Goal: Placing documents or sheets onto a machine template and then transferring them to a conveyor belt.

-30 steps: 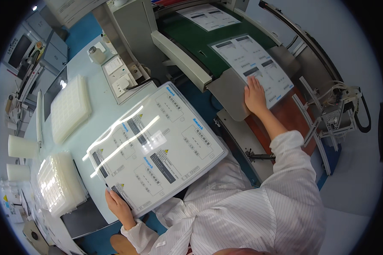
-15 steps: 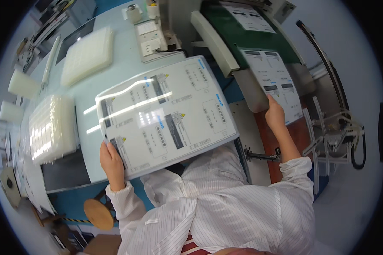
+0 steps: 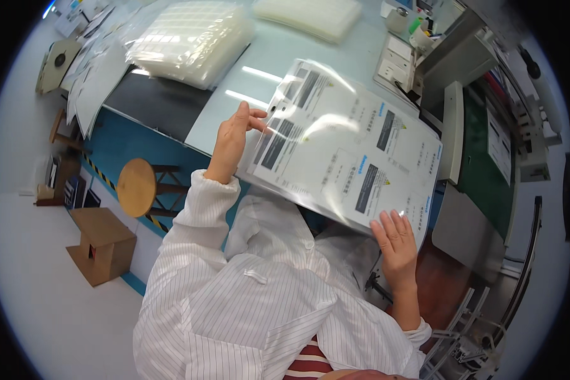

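Note:
A stack of glossy printed label sheets (image 3: 335, 152) with dark panels and blue marks rests tilted over the table's near edge and my lap. At its left edge, my left hand (image 3: 233, 139) stands upright with fingers apart, fingertips touching the sheets. My right hand (image 3: 396, 247) lies with fingers stretched out at the near right corner of the stack; its thumb is hidden. A printed sheet (image 3: 499, 149) lies on the green conveyor belt (image 3: 478, 171) to the right.
Pale plastic-wrapped blocks (image 3: 190, 41) sit on the table (image 3: 199, 123) at the far left, beside another pale slab (image 3: 310, 16). Power sockets (image 3: 396, 60) stand behind the stack. A round wooden stool (image 3: 137, 187) and a cardboard box (image 3: 104, 244) are at left.
My right hand has moved left from the conveyor to the stack, and the sheet it held is no longer apart from it. My left hand has opened at the stack's edge. The view has turned left.

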Demonstrator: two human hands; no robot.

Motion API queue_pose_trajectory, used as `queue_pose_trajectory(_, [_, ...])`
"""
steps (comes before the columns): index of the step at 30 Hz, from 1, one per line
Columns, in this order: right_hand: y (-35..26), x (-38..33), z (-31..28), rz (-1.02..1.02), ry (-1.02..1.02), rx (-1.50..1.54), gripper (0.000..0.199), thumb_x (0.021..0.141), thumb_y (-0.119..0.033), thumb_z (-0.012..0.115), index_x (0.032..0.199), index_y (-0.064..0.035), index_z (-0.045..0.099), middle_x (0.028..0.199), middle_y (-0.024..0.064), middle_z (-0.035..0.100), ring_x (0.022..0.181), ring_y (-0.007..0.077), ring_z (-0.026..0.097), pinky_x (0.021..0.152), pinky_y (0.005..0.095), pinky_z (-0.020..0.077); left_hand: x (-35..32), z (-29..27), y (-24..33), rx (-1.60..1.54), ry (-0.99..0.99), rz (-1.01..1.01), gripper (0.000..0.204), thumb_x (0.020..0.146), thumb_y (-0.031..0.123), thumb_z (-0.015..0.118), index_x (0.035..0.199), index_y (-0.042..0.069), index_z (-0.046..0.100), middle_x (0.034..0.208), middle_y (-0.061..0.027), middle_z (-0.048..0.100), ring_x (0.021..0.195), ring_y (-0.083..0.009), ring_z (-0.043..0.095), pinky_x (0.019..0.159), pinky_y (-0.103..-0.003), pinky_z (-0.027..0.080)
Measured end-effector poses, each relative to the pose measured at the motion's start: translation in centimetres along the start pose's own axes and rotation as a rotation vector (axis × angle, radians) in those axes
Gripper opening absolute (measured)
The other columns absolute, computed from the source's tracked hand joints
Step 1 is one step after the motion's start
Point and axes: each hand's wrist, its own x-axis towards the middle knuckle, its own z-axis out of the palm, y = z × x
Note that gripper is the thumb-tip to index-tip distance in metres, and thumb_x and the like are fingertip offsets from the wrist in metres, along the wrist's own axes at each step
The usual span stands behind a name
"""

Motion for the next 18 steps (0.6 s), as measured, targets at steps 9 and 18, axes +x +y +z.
queue_pose_trajectory(9, [-0.8, 0.7, 1.7, 0.022, -0.029, 0.024, 0.038, 0.081, 0.003, 0.058, 0.117, -0.0074, 0.067, 0.128, 0.0161, 0.060, 0.121, 0.0352, 0.056, 0.103, 0.0530, 0.0418, 0.1, -1.7, -1.5, 0.484, 0.029, 0.107, 0.018, 0.087, 0.018, 0.070, 0.088, 0.001, 0.067, 0.087, -0.0028, 0.062, 0.078, -0.0099, 0.054, 0.070, -0.024, 0.045])
queue_pose_trajectory(18, [-0.8, 0.3, 1.9, 0.094, -0.046, 0.039, 0.041, 0.079, 0.002, 0.063, 0.118, -0.0099, 0.067, 0.132, 0.0163, 0.058, 0.124, 0.0359, 0.053, 0.105, 0.0539, 0.0386, 1.1, -0.7, -2.6, 0.398, 0.025, 0.093, 0.016, 0.084, 0.012, 0.070, 0.085, 0.000, 0.060, 0.075, -0.0017, 0.058, 0.065, -0.0082, 0.048, 0.059, -0.022, 0.043])
